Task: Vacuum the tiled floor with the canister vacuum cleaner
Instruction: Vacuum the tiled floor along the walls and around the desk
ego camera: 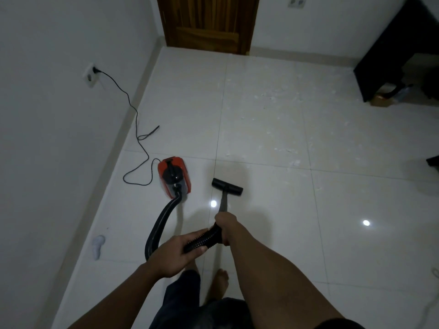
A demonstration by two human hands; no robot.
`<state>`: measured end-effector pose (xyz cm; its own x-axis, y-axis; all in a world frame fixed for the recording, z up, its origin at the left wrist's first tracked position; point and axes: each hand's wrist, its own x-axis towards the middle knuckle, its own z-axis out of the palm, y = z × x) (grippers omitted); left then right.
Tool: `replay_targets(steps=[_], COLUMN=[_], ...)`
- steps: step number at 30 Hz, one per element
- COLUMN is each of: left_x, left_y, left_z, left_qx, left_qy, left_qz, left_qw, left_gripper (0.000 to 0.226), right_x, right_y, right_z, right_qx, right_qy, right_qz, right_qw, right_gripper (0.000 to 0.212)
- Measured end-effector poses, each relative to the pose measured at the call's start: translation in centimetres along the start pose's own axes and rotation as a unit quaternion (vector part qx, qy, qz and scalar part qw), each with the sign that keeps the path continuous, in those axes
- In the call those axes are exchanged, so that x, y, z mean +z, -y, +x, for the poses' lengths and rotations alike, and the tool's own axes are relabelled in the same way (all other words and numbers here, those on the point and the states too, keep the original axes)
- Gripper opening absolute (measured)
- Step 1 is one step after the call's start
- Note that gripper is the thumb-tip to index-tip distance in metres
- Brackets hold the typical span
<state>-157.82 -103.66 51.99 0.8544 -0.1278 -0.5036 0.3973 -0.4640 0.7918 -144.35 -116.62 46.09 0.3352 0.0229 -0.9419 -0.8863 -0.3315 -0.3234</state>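
Left hand curled round the ribbed hose, right hand wrapped round the top of the wand just ahead. The wand runs down to the nozzle, flat on the tiled floor. Red canister sits just left of the nozzle, cord plugged into socket. White scraps lie scattered further ahead, toward the door.

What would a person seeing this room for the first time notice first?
The red canister vacuum stands out on the pale tiled floor, left of centre, its black cord running to a wall socket. In front, the left hand grips the ribbed hose and the right hand grips the wand, whose black nozzle rests on the tiles. Farther on, toward the wooden door, white scraps lie scattered.
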Motion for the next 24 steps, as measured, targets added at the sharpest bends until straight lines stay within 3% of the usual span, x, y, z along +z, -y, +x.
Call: replay_targets(steps=[4, 10, 24], left_x=[1.0, 1.6, -3.4], left_y=[-0.8, -1.4, -3.8], left_z=[-0.2, 0.3, 10.5], left_qx=[0.001, -0.001, -0.001], left_qy=[-0.007, -0.010, 0.002], left_qz=[-0.019, -0.038, 0.012], left_qw=[1.000, 0.999, 1.000], left_gripper=[0.047, 0.045, 0.052], right_x=[-0.6, -0.8, -2.7], right_y=[0.0, 0.6, 10.7], right_z=[0.0, 1.1, 5.2], right_qx=[0.000, -0.011, -0.006], right_qy=[-0.002, -0.004, -0.008], right_qz=[-0.045, -0.083, -0.093], right_qw=[0.999, 0.996, 0.996], right_gripper=[0.019, 0.030, 0.033])
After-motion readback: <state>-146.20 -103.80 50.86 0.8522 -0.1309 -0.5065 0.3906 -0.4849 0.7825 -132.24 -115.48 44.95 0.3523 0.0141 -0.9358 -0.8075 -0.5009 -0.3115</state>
